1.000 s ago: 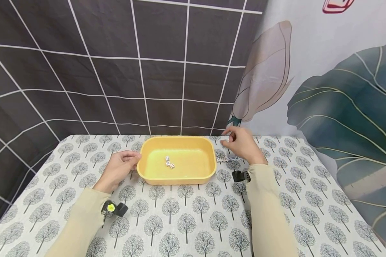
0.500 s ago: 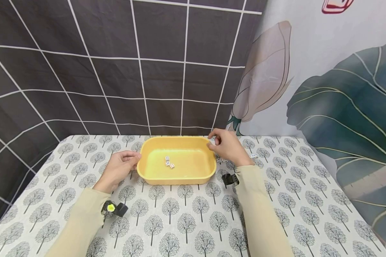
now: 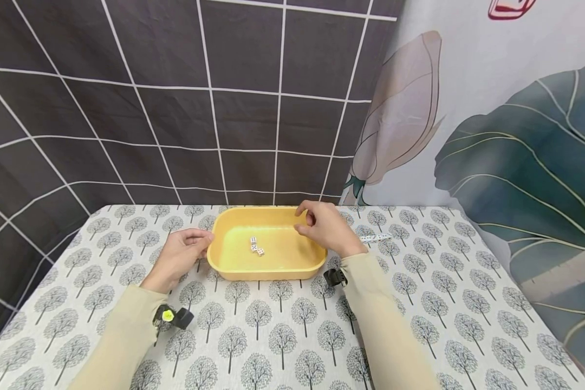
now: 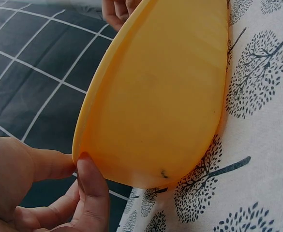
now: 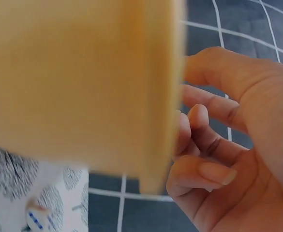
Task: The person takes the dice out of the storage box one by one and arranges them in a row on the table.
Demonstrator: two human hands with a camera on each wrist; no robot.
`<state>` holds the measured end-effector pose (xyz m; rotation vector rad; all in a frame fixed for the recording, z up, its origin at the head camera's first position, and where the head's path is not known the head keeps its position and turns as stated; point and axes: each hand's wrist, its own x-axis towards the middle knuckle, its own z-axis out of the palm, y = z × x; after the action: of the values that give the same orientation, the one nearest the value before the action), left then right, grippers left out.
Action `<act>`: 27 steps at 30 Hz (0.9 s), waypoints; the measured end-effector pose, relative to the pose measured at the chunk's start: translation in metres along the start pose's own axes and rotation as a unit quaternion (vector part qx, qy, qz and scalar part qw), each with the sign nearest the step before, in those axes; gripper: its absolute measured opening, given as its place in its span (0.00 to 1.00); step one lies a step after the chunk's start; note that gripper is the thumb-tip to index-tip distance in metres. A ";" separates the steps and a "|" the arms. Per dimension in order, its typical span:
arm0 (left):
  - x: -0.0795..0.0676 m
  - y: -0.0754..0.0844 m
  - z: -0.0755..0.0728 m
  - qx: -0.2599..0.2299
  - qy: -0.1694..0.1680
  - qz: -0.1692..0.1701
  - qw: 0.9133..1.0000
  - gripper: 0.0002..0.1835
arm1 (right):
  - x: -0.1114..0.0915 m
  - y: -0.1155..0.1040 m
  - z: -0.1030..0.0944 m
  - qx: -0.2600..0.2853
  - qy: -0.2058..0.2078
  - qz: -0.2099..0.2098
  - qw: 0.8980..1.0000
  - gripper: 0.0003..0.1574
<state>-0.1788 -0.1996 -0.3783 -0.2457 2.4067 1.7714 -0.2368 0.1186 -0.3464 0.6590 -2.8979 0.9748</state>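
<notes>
A yellow plastic tray (image 3: 283,259) stands in the middle of the table, with three white dice (image 3: 254,240) lying in it, left of its centre. At the tray's left end my left hand (image 3: 180,257) pinches the rim; the left wrist view shows the thumb (image 4: 90,183) and a finger on either side of it. My right hand (image 3: 329,230) hovers over the tray's right end, index finger and thumb apart, the other fingers curled. In the right wrist view the tray's wall hides part of the fingertips, so whether something small is held cannot be seen.
A slim white dotted object (image 3: 375,237), perhaps a pen, lies right of the tray, partly behind the right wrist. A tree-print cloth (image 3: 258,336) covers the table. Behind it hangs a dark checked curtain (image 3: 175,119), with a leaf-print one (image 3: 517,179) at the right.
My right hand has moved left, from beside the tray to over its right end. The white dotted object has come into fuller view. My left hand and the dice stay put.
</notes>
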 end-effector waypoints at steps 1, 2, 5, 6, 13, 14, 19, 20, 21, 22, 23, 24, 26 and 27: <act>0.000 0.000 0.000 0.000 0.000 0.000 1.000 0.20 | 0.001 -0.001 0.002 -0.003 -0.004 -0.005 1.000 0.16; 0.000 0.000 0.000 0.000 0.000 0.000 1.000 0.20 | 0.002 -0.003 0.005 -0.005 -0.008 -0.010 1.000 0.16; 0.000 0.000 0.000 0.000 0.000 -0.001 1.000 0.20 | 0.003 -0.007 0.012 -0.013 -0.016 -0.021 1.000 0.18; 0.000 0.000 0.000 0.000 0.000 -0.001 1.000 0.20 | 0.004 -0.008 0.014 -0.016 -0.019 -0.024 0.999 0.18; 0.000 0.000 0.000 0.005 -0.001 -0.004 1.000 0.20 | 0.006 -0.016 0.029 -0.025 -0.048 -0.023 0.998 0.18; 0.000 0.000 0.000 0.005 0.000 -0.004 1.000 0.20 | 0.006 -0.017 0.032 -0.025 -0.051 -0.023 0.998 0.18; 0.000 0.001 0.000 0.008 0.001 -0.002 1.000 0.20 | 0.007 -0.021 0.043 -0.028 -0.070 -0.021 0.997 0.17; 0.000 0.001 0.000 0.009 0.001 -0.001 1.000 0.20 | 0.007 -0.021 0.045 -0.028 -0.073 -0.020 0.997 0.17; 0.000 0.000 0.000 0.009 0.001 -0.001 1.000 0.20 | 0.007 -0.022 0.046 -0.029 -0.077 -0.021 0.996 0.17; 0.000 0.000 0.000 0.010 0.000 -0.001 1.000 0.20 | 0.008 -0.022 0.048 -0.029 -0.080 -0.021 0.996 0.17; 0.000 0.000 0.000 0.010 0.001 -0.001 1.000 0.20 | 0.008 -0.022 0.049 -0.028 -0.084 -0.021 0.996 0.17; 0.000 0.000 0.000 0.010 0.001 0.000 1.000 0.20 | 0.008 -0.023 0.050 -0.028 -0.088 -0.021 0.995 0.17; 0.001 -0.001 0.000 0.010 0.002 0.000 1.000 0.19 | 0.008 -0.024 0.053 -0.026 -0.098 -0.018 0.995 0.17; 0.001 -0.002 0.000 0.008 0.001 0.000 1.000 0.19 | 0.009 -0.025 0.054 -0.024 -0.103 -0.016 0.994 0.17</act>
<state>-0.1792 -0.1999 -0.3800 -0.2468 2.4218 1.7522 -0.2284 0.0662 -0.3745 0.8484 -3.0645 0.8790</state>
